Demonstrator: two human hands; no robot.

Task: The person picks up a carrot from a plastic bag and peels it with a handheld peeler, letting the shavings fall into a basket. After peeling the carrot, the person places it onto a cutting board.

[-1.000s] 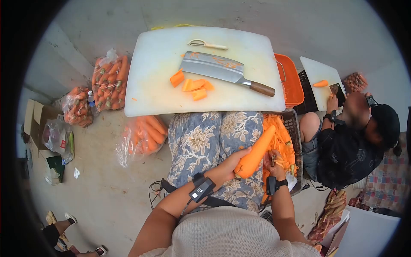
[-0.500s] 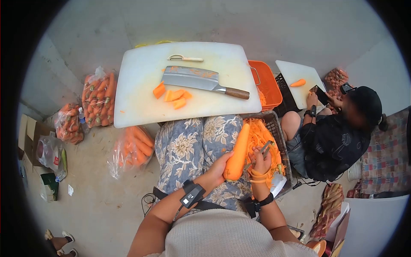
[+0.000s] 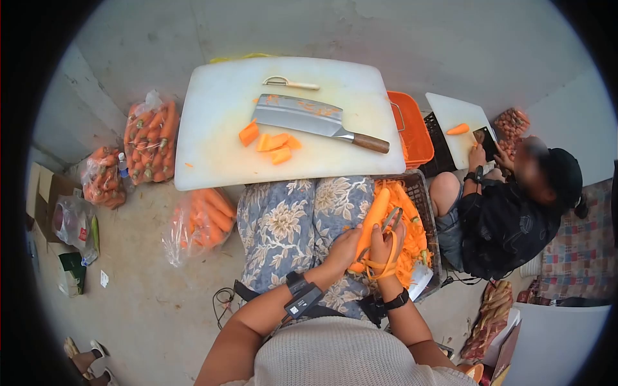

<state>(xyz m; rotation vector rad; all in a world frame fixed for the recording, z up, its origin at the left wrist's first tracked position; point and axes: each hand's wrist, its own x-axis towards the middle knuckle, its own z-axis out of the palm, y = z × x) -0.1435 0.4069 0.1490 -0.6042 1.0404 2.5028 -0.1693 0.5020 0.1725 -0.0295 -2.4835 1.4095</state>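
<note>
My left hand (image 3: 345,249) is closed round the lower end of a large peeled carrot (image 3: 373,215), which slants over my lap. Beside it, my right hand (image 3: 388,246) grips a metal peeler (image 3: 392,219) close to the carrot's side. Orange peel strips hang round the fingers and wrist of my right hand. Under and beyond my hands a dark crate (image 3: 432,248) holds a heap of peelings (image 3: 412,241). On the white cutting board (image 3: 219,141) lie a cleaver (image 3: 299,116), another peeler (image 3: 291,83) and several carrot chunks (image 3: 278,145).
Bags of carrots (image 3: 151,143) stand on the floor at left, with a cardboard box (image 3: 48,199). An orange bin (image 3: 415,128) is right of the board. A seated person (image 3: 515,219) holds a phone (image 3: 484,138) beside a smaller board (image 3: 450,109).
My right hand and its peeler have come in against the carrot, and my left hand has shifted slightly right. The view has shifted a little.
</note>
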